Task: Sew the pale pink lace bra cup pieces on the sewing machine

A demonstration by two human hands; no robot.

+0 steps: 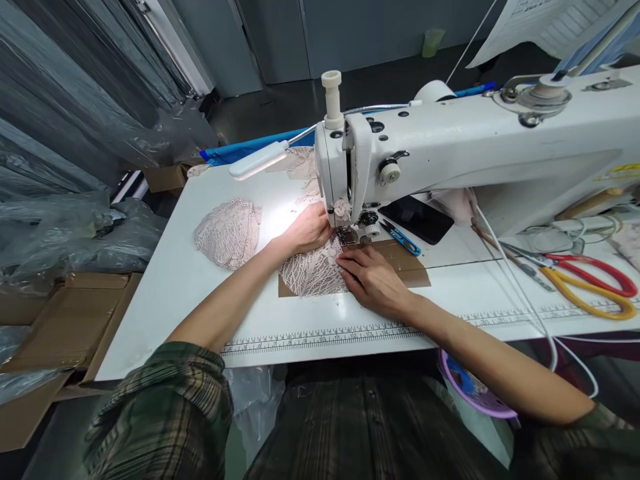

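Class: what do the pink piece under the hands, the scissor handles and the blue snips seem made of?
Pink piece: apparently matte lace fabric, by its netlike pattern.
Scissor handles: probably smooth plastic, by their bright colour.
Blue snips: plastic or painted metal, by colour; finish unclear.

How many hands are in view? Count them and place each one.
2: the left hand by the far edge of the lace piece, and the right hand by that piece's right edge, both close to the sewing machine head. No others show.
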